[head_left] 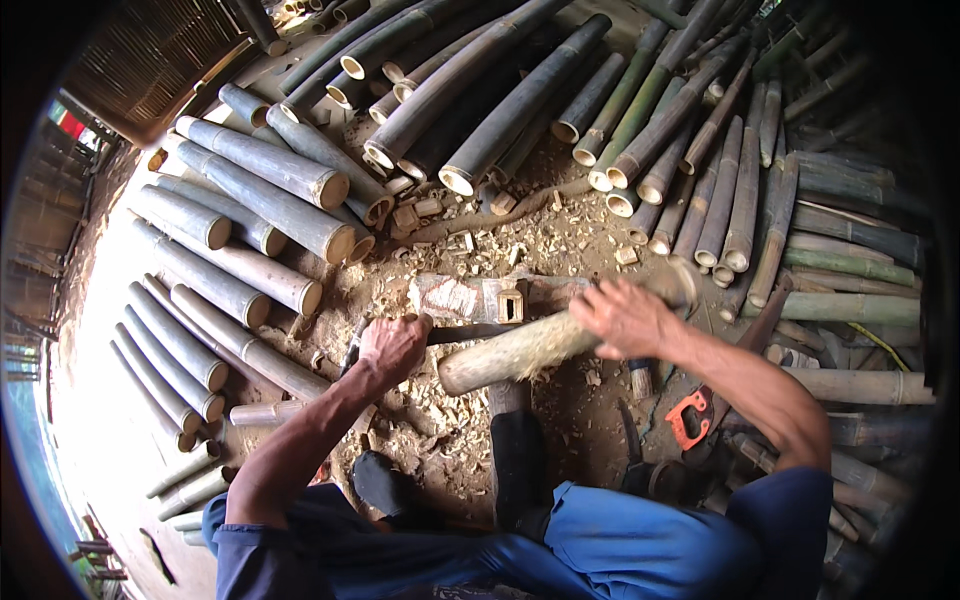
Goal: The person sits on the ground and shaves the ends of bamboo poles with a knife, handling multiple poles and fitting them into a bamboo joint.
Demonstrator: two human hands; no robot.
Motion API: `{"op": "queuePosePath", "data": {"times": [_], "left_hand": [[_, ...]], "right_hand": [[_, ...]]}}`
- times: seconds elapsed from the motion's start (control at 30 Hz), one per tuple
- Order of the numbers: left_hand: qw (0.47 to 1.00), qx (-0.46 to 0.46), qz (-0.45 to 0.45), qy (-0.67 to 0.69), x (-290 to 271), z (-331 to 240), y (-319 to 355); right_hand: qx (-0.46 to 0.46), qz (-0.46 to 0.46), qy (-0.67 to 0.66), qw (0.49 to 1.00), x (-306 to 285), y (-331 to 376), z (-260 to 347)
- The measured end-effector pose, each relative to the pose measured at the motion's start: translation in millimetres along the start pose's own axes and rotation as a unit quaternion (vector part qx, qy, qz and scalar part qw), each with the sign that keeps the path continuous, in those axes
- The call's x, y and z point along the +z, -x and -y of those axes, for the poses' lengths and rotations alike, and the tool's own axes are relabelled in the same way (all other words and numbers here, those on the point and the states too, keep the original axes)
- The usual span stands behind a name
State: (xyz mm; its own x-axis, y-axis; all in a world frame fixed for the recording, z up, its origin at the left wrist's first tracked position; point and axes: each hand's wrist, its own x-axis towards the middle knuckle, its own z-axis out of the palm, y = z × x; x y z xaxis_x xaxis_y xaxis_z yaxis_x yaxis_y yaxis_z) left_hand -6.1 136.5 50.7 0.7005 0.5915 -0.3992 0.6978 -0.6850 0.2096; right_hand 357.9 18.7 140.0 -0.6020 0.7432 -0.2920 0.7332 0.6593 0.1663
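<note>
My left hand [394, 350] is closed around a knife, its dark blade [468, 333] pointing right. The handle is mostly hidden by my fingers. My right hand [625, 318] grips a short, pale length of bamboo [500, 358] from above. The bamboo slants up to the right over my lower legs, its surface rough and scraped, and its far right end is blurred. The blade lies just behind the bamboo; whether they touch I cannot tell. Beyond them is a wooden log [450, 297] with peeling bark, bearing a small block with a rectangular slot [512, 303].
Long bamboo poles [270, 205] lie in rows at left, at the back and at right. A handsaw with an orange handle [688, 420] rests on the right beside a dark curved blade [631, 432]. Wood shavings [455, 405] cover the ground around my dark boots [518, 450].
</note>
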Motion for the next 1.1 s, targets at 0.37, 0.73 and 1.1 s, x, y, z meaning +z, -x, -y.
{"op": "queuePosePath", "data": {"times": [0.37, 0.73, 1.1], "left_hand": [[1.0, 0.004, -0.026, -0.015, 2, 1, 6], [1.0, -0.007, 0.008, -0.026, 7, 4, 3], [0.989, 0.056, -0.035, 0.135, -4, 10, -21]], "right_hand": [[-0.017, -0.022, -0.032, 0.999, -5, -1, 11], [-0.098, -0.06, -0.055, 0.992, -10, -6, 9], [-0.045, -0.015, -0.015, 0.999, -22, 0, 12]]}}
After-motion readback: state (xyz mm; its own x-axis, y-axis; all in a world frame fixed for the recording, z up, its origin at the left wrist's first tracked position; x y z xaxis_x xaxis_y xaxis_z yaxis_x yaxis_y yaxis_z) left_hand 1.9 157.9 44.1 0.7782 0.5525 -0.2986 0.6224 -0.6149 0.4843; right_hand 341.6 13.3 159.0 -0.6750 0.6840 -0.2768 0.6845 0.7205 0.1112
